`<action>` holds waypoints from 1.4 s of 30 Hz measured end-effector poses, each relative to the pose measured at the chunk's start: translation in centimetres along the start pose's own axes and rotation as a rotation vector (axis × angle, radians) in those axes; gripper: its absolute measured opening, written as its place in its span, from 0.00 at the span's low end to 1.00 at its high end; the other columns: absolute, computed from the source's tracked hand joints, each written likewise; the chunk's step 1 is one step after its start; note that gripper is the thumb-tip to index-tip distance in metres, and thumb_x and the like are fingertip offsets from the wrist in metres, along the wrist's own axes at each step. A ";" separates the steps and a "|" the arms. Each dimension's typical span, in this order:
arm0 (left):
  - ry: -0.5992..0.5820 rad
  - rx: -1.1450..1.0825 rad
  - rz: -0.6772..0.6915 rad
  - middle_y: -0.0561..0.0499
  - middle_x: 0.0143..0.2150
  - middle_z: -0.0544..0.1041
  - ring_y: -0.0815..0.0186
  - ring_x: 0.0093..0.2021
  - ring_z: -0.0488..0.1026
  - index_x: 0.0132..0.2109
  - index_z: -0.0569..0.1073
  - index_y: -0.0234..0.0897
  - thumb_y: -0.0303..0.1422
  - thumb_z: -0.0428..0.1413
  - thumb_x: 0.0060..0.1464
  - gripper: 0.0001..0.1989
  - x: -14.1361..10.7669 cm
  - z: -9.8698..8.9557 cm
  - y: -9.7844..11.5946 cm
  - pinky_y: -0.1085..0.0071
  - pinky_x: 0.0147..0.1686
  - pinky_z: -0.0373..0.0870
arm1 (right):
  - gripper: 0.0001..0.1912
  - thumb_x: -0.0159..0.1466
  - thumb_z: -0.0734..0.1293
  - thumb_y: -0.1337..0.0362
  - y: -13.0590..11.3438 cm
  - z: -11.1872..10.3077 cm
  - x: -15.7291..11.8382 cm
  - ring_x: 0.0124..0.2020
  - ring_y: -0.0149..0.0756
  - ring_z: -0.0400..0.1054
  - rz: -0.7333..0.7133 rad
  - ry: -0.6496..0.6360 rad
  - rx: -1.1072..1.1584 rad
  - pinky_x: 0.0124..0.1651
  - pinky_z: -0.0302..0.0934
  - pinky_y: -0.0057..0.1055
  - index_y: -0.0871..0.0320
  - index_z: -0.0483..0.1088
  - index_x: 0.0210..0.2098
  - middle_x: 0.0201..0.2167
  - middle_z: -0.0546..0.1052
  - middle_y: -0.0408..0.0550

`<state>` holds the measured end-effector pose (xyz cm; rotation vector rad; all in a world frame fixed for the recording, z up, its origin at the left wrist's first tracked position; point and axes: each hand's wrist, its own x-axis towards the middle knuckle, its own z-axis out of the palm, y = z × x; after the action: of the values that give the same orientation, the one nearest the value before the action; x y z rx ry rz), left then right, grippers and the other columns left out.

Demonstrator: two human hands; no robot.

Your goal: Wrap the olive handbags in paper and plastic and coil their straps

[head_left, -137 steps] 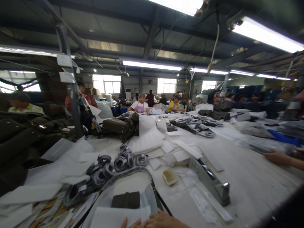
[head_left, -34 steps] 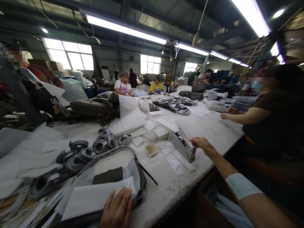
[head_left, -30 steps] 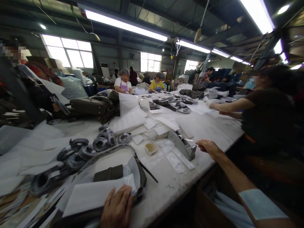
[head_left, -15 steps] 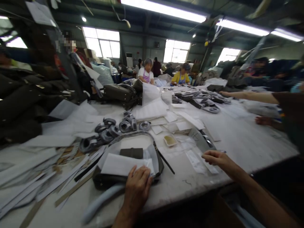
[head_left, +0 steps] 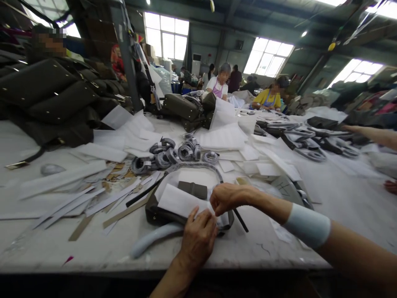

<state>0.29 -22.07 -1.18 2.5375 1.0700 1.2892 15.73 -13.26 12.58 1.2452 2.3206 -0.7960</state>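
Note:
A dark olive bag [head_left: 154, 210] lies on its back in front of me, its mouth facing up. In it are a white foam sheet [head_left: 173, 201] and a small dark flap or pouch [head_left: 194, 189]. My left hand [head_left: 200, 234] lies over the bag's near edge, fingers resting on the foam sheet. My right hand [head_left: 226, 198] is closed, fingers bent down at the sheet's right end, close to the left fingertips; what they pinch is hidden. A grey-wrapped handle [head_left: 155, 241] curves out at the near side. A dark strap [head_left: 241, 219] sticks out right.
Several wrapped coils [head_left: 187, 150] sit behind the bag. Foam sheets [head_left: 223, 138] and paper strips [head_left: 113, 198] cover the table at the back and left. Dark bags [head_left: 46, 91] are piled at left. A co-worker's arm [head_left: 372, 134] reaches in at right.
My right hand has moved left from the table beside the bag to the foam sheet's right end. My left hand stays on the sheet. The view has turned to the left.

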 end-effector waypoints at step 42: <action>0.050 0.051 0.011 0.52 0.39 0.76 0.64 0.43 0.76 0.44 0.72 0.41 0.26 0.48 0.61 0.10 0.0 0.8 -0.3 0.55 0.57 0.66 | 0.10 0.59 0.74 0.56 4.2 3.2 2.9 0.43 0.38 0.72 0.101 0.534 -0.275 0.54 0.57 0.34 0.55 0.79 0.36 0.37 0.80 0.47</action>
<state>0.73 -21.70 -1.80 2.5640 1.1138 1.3517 17.99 -11.62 7.25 1.5712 2.6222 -0.0992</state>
